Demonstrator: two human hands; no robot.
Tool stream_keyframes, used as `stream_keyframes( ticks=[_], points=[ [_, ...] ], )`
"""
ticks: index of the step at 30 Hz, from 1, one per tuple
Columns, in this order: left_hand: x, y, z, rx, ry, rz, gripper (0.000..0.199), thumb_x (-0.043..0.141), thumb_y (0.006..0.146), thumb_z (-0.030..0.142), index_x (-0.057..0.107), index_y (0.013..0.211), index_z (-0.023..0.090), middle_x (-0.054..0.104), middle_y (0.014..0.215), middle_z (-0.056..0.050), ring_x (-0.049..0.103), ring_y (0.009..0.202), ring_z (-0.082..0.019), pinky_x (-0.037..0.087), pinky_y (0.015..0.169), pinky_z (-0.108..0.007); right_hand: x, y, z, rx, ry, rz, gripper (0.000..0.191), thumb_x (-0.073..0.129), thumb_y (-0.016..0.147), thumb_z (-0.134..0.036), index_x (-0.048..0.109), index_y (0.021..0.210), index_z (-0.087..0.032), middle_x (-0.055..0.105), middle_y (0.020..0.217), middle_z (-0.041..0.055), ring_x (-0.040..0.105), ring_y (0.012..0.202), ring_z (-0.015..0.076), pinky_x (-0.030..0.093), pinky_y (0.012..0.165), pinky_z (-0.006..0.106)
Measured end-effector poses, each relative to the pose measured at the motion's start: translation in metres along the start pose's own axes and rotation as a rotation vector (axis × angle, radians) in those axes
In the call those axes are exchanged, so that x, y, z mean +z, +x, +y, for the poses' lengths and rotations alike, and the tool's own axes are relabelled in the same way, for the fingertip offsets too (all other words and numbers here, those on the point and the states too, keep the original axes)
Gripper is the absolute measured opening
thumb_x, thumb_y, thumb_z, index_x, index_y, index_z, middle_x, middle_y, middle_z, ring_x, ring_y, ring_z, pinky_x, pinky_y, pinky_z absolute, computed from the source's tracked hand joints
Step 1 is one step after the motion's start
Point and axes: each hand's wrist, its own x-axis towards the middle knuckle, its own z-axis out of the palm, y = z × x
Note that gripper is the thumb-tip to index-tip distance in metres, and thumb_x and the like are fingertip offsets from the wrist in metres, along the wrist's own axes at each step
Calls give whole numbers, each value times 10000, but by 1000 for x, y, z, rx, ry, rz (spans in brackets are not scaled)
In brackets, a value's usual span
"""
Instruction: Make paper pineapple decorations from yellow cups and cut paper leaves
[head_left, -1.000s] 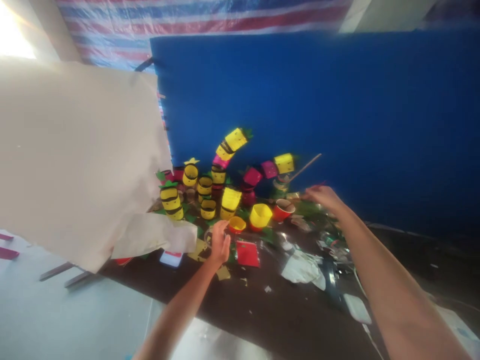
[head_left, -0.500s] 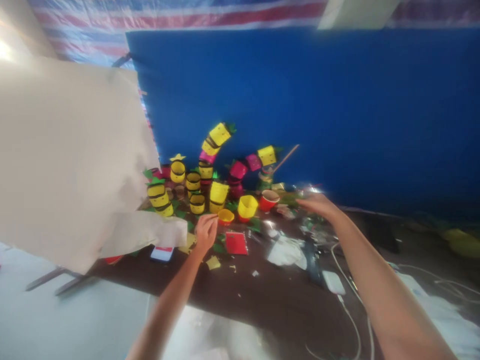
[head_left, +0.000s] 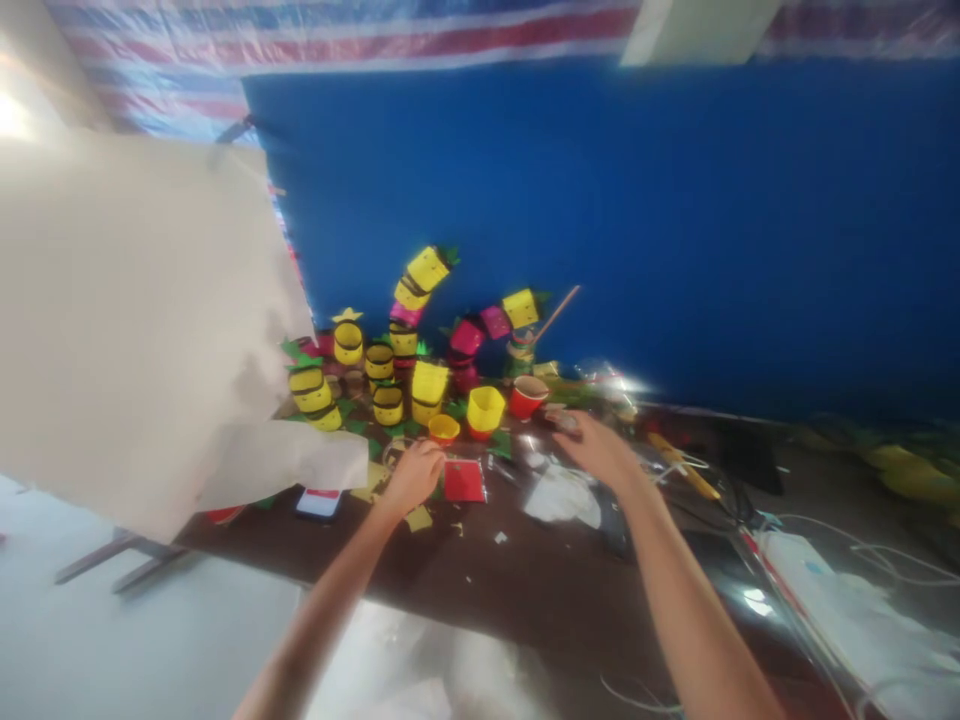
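Low over the dark table, my left hand (head_left: 417,474) has its fingers drawn together at the front of a small yellow-and-red cup (head_left: 443,430); blur hides whether it grips anything. My right hand (head_left: 596,448) reaches over the clutter with fingertips at a small pale item (head_left: 562,418), its hold on it unclear. A red cup (head_left: 529,397) stands just left of that hand. Between the hands lie a red square sheet (head_left: 464,480) and crumpled white plastic (head_left: 562,496). A yellow paper cup (head_left: 485,410) stands behind the red sheet.
Yellow and magenta stacked cups (head_left: 430,385) with green leaves stand at the back, before a blue board (head_left: 637,220). A large white sheet (head_left: 142,320) rises at left. A phone (head_left: 318,502) lies near it. A yellow-handled tool (head_left: 686,467) and cables lie at right.
My right hand has moved left and down, toward the middle of the table. My left hand has dropped slightly to the front of the small cup. The view has shifted a little.
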Motion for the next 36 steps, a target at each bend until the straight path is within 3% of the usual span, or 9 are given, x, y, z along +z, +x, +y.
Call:
stream_keyframes(
  ticks=[2,5,8,11,20,25,30,36],
  points=[
    [9,-4,4,-29,81,-12,301,438,844,407,633,895,184,574,897,-84,505,879,-237,416,770,-394,25,-19,-23,-86,-27,-112,269,557,749,-357,601,970,-210,667,899,74,614,790,234,450,696,345],
    [19,-10,6,-77,191,-40,440,572,701,557,619,937,188,541,946,-104,462,928,-278,400,742,-406,65,-39,-52,-372,78,-330,205,533,776,-287,612,931,-180,645,950,86,581,880,221,426,776,335],
    [23,-12,7,-119,191,-72,514,617,645,578,593,1010,216,517,1001,-106,430,977,-287,387,753,-395,96,-44,-67,-427,99,-397,209,591,717,-195,614,925,-185,633,941,60,561,903,196,411,807,301],
    [21,-11,9,-180,163,-136,554,629,644,566,553,1089,246,500,1075,-93,414,1014,-282,374,785,-394,112,-37,-71,-413,79,-429,260,624,684,-199,610,940,-157,618,942,77,555,885,198,409,777,282],
    [23,-15,12,-195,158,-142,550,675,640,494,531,1116,261,518,1116,-72,408,1044,-283,356,824,-419,126,-20,-77,-300,9,-480,192,708,557,-253,606,676,-143,622,704,74,575,678,201,359,576,238],
    [22,-17,14,-189,109,-100,557,675,657,454,509,1142,235,543,1093,-88,431,1024,-287,365,826,-428,122,-25,-72,-274,62,-416,217,704,570,-275,561,686,-161,599,712,39,543,659,167,337,545,220],
    [24,-20,13,-246,-202,2,662,688,673,325,383,1249,209,580,1056,-80,487,1007,-255,390,857,-411,116,-38,-64,-269,173,-335,227,656,645,-340,524,725,-175,583,686,-6,521,626,136,363,552,218],
    [27,-21,12,-324,-647,-6,443,631,720,263,477,1132,212,628,946,-40,603,835,-162,473,767,-301,115,-51,-61,-246,294,-211,202,570,732,-376,541,715,-177,611,704,2,556,658,140,428,608,238]
  ],
)
